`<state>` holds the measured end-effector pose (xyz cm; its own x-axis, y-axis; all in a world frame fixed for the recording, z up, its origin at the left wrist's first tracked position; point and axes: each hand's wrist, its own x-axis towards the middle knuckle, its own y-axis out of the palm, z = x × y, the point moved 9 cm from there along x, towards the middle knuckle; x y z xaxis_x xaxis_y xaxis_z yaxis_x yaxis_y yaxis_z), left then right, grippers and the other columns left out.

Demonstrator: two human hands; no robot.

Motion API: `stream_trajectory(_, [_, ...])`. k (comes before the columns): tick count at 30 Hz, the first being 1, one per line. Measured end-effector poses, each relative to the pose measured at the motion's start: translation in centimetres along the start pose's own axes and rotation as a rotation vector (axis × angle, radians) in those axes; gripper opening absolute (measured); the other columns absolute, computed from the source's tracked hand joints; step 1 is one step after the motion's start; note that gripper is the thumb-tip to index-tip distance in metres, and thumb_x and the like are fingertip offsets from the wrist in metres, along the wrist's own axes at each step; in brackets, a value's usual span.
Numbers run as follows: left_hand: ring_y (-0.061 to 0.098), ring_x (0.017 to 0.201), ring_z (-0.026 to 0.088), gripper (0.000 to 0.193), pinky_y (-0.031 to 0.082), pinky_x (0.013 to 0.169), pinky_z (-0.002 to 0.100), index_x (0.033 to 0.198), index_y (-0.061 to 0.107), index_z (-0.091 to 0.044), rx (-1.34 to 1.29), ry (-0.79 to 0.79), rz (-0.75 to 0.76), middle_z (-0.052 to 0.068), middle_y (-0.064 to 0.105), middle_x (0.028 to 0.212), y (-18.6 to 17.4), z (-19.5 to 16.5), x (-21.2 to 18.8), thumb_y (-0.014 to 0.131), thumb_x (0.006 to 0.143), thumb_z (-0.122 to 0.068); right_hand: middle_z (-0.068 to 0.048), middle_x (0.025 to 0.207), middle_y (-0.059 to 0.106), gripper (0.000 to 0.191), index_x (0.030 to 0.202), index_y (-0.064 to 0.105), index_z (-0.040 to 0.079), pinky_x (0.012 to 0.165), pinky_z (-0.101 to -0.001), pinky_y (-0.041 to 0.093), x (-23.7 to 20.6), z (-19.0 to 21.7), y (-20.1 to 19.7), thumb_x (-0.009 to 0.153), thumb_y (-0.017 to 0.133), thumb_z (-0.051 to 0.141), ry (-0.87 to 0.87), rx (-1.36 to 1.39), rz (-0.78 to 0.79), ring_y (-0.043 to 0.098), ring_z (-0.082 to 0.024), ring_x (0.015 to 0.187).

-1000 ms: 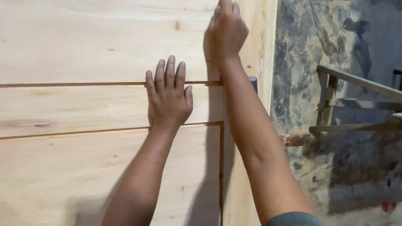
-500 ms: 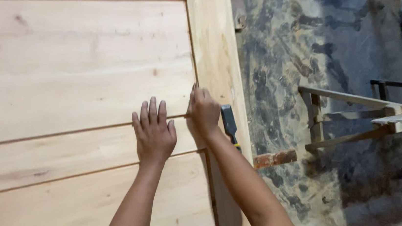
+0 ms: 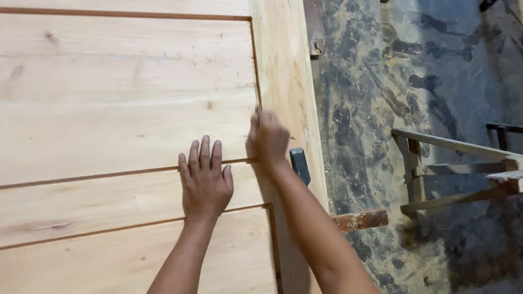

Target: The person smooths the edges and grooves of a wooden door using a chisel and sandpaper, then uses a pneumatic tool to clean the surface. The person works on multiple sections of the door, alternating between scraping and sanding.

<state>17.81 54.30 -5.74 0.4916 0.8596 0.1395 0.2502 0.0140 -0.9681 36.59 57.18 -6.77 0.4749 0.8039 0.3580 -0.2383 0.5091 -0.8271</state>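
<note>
The left hand (image 3: pixel 206 180) is pressing flat and open on the wooden door (image 3: pixel 100 99). The right hand (image 3: pixel 267 140) is curling loosely by its side edge, gripping nothing. The door looks heavy and stiff; holding its edges seems best.

Broad pale wooden panel (image 3: pixel 101 87) lies bare above and left of both hands: open passage there. Left hand (image 3: pixel 205 183) flat on the boards, right hand (image 3: pixel 267 140) at the upright frame board (image 3: pixel 282 59). Dark metal piece (image 3: pixel 299 165), possibly a clamp, juts beside the right wrist. Wooden frame (image 3: pixel 450 178) crowds the floor (image 3: pixel 409 72) to the right.
</note>
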Motion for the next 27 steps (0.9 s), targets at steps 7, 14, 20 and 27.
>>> stream_trajectory(7, [0.034, 0.147, 0.033, 0.062, 0.024, 0.121, 0.058, 0.15, 0.046, -0.011, -0.009, 0.001, 0.021, 0.013, 0.041, 0.157, -0.5, 0.0, 0.2, 0.054, 0.095, -0.038, -0.019, 0.082, 0.069, 0.02, 0.087, 0.065, 0.006, 0.066, -0.0493, 0.054, 1.4, -2.4, 1.9, 0.097, 0.064, 0.023, 0.085, 0.066, 0.015, 0.068, -0.04, 0.075])
stream_trajectory(14, [0.035, 0.147, 0.032, 0.06, 0.024, 0.122, 0.057, 0.151, 0.046, -0.012, 0.003, -0.003, -0.009, 0.013, 0.041, 0.157, -0.2, 0.0, 0.0, 0.053, 0.097, -0.037, -0.017, 0.084, 0.071, 0.022, 0.086, 0.065, 0.006, 0.07, -0.0517, 0.054, 0.5, -3.4, 2.1, 0.099, 0.065, 0.023, 0.119, 0.06, 0.027, 0.069, -0.04, 0.08])
stream_trajectory(20, [0.035, 0.146, 0.032, 0.061, 0.024, 0.121, 0.058, 0.149, 0.046, -0.013, 0.001, -0.007, 0.0, 0.013, 0.041, 0.156, -0.3, 0.0, 0.3, 0.054, 0.094, -0.038, -0.019, 0.084, 0.07, 0.017, 0.09, 0.066, 0.007, 0.068, -0.0515, 0.053, 0.0, -2.9, 1.5, 0.094, 0.065, 0.024, 0.172, 0.101, 0.037, 0.068, -0.04, 0.077])
stream_trajectory(27, [0.034, 0.148, 0.032, 0.06, 0.024, 0.122, 0.056, 0.151, 0.045, -0.012, 0.027, 0.0, 0.021, 0.013, 0.041, 0.158, -0.2, -0.1, -0.1, 0.054, 0.097, -0.038, -0.017, 0.089, 0.071, 0.021, 0.087, 0.062, 0.007, 0.072, -0.0519, 0.053, 1.6, -2.6, 1.7, 0.099, 0.063, 0.024, 0.137, 0.035, -0.015, 0.067, -0.041, 0.085])
